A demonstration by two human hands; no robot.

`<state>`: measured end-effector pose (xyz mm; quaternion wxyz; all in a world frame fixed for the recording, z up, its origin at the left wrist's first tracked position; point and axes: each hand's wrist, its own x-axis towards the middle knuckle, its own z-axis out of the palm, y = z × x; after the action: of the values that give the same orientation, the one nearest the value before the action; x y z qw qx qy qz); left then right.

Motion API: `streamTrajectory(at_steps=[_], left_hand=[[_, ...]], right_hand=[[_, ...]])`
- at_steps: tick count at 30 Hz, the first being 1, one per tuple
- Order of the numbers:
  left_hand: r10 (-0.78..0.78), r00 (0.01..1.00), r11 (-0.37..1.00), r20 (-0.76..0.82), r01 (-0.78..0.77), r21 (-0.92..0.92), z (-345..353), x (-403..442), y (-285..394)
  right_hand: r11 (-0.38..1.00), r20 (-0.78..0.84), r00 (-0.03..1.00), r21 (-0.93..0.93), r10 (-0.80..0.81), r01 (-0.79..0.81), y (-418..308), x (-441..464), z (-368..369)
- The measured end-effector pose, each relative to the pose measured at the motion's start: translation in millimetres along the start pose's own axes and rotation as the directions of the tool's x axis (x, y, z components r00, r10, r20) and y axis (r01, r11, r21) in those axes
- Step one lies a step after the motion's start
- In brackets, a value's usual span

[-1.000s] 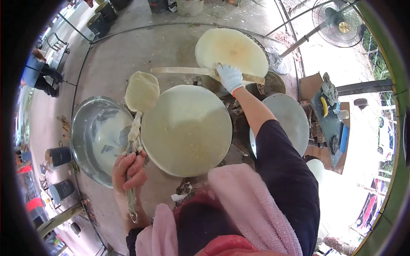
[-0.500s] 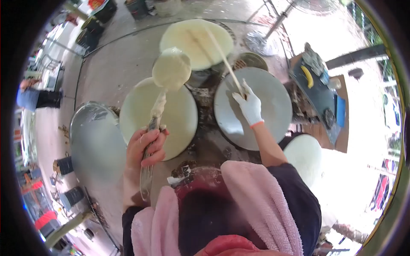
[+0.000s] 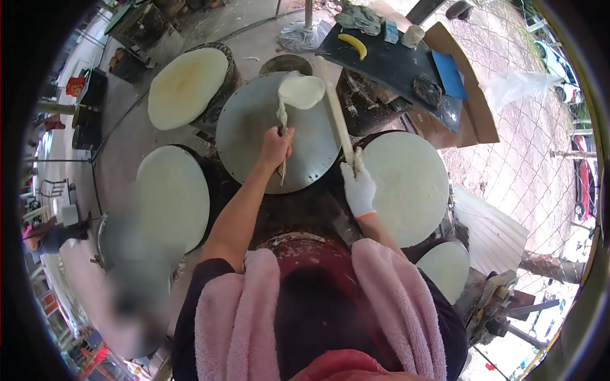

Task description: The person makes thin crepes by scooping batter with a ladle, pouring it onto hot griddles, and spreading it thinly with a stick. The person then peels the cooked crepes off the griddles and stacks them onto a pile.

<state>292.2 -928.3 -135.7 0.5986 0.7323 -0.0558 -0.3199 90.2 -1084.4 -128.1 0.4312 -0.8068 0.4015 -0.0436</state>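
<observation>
My left hand (image 3: 277,150) is closed around the handle of a batter-coated ladle (image 3: 301,93), whose bowl holds pale batter. The ladle is over the right far part of a round grey griddle (image 3: 254,127) with no batter sheet on it. In a white glove, my right hand (image 3: 359,189) grips a long pale wooden stick (image 3: 339,120), which points away from me beside the griddle's right edge. A griddle covered by a pale batter sheet (image 3: 403,187) lies just right of the glove. Another pale round sheet (image 3: 173,197) is at left.
A yellowish round sheet (image 3: 187,89) lies on a far-left griddle. At far right, a dark table (image 3: 400,70) carries a banana (image 3: 353,46), a cloth (image 3: 359,18) and a blue item (image 3: 448,73). A smaller pale sheet (image 3: 443,272) is near my right elbow. A wire fence (image 3: 508,120) runs along the right.
My view has turned right. The ladle has moved from near the pale-covered griddles to over the bare grey one. The stick has left the far sheet and the grey griddle's middle.
</observation>
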Motion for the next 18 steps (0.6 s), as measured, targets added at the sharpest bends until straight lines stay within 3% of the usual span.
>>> streamTrajectory(at_steps=[2, 3, 5, 7, 9, 13, 14, 15, 17, 18], left_hand=[[0.065, 0.987, 0.967, -0.145, -0.027, 0.255, 4, 4, -13], [0.234, 0.952, 0.900, -0.198, -0.135, 0.414, -1, 6, -23], [0.563, 0.800, 0.659, -0.209, -0.282, 0.697, -22, 5, -40], [0.370, 0.877, 0.717, -0.306, -0.060, 0.694, -46, -17, -18], [0.641, 0.705, 0.612, -0.303, -0.232, 0.756, -76, -37, -9], [0.559, 0.743, 0.728, -0.368, -0.227, 0.647, -139, -60, -29], [0.538, 0.755, 0.759, -0.375, -0.240, 0.605, -147, -69, -33], [0.518, 0.767, 0.787, -0.378, -0.254, 0.562, -155, -75, -37], [0.438, 0.830, 0.834, -0.345, -0.232, 0.500, -183, -76, -77], [0.372, 0.872, 0.863, -0.318, -0.199, 0.464, -191, -89, -76]], right_hand=[[0.953, 0.048, 0.998, -0.301, 0.045, -0.028, -2, -2, 9], [0.897, 0.065, 0.995, -0.440, 0.072, -0.036, -2, -2, 14], [0.966, 0.084, 0.996, -0.257, 0.005, 0.017, 23, 2, 34], [0.995, 0.085, 0.993, -0.048, -0.083, 0.087, 35, -1, 43], [0.996, 0.055, 0.995, 0.040, -0.085, 0.083, 19, -13, 26], [0.952, 0.064, 0.996, 0.296, 0.059, -0.075, 34, -8, 48], [0.866, 0.030, 0.996, 0.496, -0.081, 0.055, 40, -3, 81], [0.793, 0.064, 0.992, 0.607, -0.109, 0.048, 39, -1, 103], [0.854, 0.314, 0.948, 0.477, 0.056, -0.209, 1, -7, 99], [0.888, 0.219, 0.976, 0.451, -0.013, -0.090, -7, -12, 96]])
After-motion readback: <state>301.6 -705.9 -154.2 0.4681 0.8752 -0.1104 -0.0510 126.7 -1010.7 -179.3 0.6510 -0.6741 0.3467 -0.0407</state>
